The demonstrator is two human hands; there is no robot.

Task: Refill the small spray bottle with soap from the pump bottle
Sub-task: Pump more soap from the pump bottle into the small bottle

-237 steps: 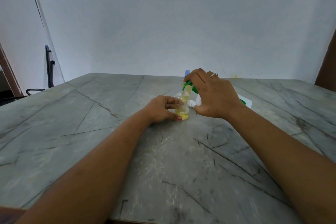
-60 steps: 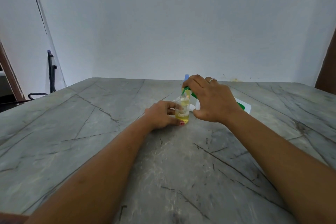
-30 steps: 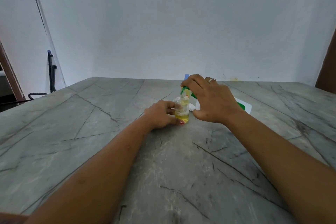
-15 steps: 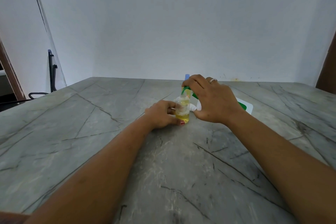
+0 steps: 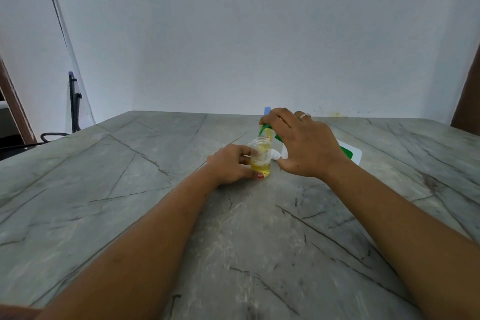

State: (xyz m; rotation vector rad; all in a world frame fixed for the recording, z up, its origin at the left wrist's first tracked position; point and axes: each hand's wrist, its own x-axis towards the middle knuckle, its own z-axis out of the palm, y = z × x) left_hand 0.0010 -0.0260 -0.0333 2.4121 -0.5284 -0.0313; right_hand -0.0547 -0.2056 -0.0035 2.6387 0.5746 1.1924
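A small clear spray bottle (image 5: 261,160), uncapped and partly full of yellow liquid, stands on the grey marble table (image 5: 130,189). My left hand (image 5: 230,165) grips it from the left. My right hand (image 5: 301,143) curls over the green pump head (image 5: 266,128) of the pump bottle, whose spout sits just above the small bottle's mouth. Most of the pump bottle is hidden behind that hand; a strip of its yellow body (image 5: 271,134) shows. A small white part (image 5: 276,154) lies below my right palm.
A white and green packet (image 5: 349,153) lies flat on the table behind my right hand. A blue tip (image 5: 267,109) pokes up behind the pump. A black chair (image 5: 72,112) stands off the table's left edge. White wall runs along the far edge.
Both hands keep their grips. The yellow liquid in the small bottle stands a little higher than in the oldest frame. The view has tilted up slightly.
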